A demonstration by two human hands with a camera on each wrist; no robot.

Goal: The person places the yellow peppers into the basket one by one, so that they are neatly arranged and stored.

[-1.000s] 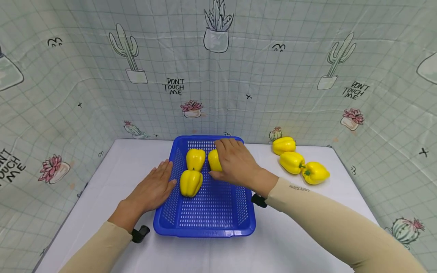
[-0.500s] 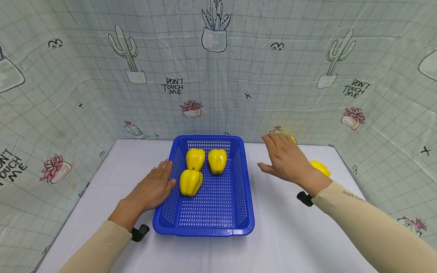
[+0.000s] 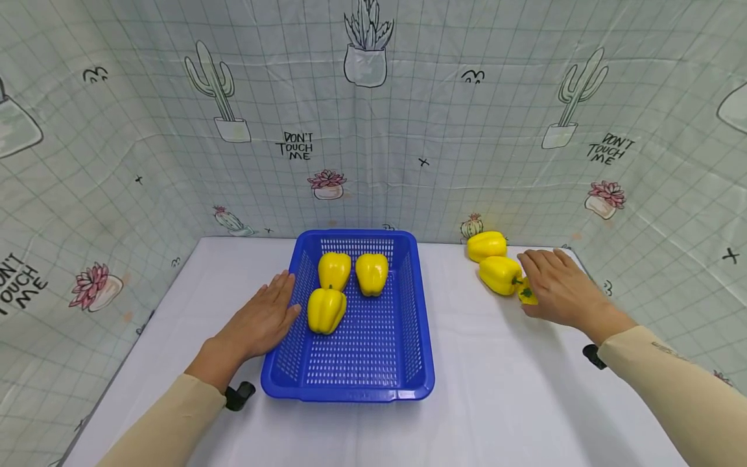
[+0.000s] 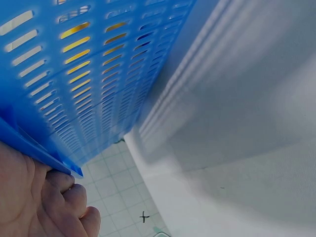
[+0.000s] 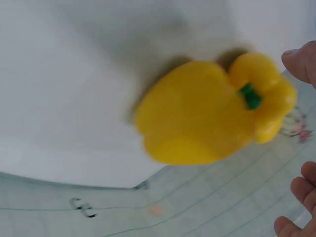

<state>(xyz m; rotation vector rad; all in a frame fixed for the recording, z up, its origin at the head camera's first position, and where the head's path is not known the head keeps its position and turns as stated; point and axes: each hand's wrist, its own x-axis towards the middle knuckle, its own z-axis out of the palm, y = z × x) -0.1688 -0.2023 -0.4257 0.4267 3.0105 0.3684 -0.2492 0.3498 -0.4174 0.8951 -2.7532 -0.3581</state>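
Observation:
A blue perforated plastic basket (image 3: 347, 394) holds three yellow bell peppers: one at the back left (image 3: 334, 269), another pepper at the back right (image 3: 371, 274), and a front pepper (image 3: 326, 311). My left hand (image 3: 257, 321) rests along the basket's left rim, fingers extended; the left wrist view shows its palm under the slotted basket wall (image 4: 98, 64). Over on the right, my right hand (image 3: 560, 288) hovers at a yellow bell pepper (image 3: 527, 293), partly covering it. In the right wrist view, thumb and fingers are spread apart, with yellow peppers (image 5: 197, 113) lying just beyond them.
Two more yellow bell peppers, a middle one (image 3: 500, 275) and a rear one (image 3: 487, 246), lie left of the right hand. A white cloth covers the table (image 3: 467, 389). Patterned fabric (image 3: 373, 130) hangs behind and at both sides.
My right hand let go of a bell pepper at the basket's back right, then moved right to the peppers on the table. The left hand has stayed on the rim.

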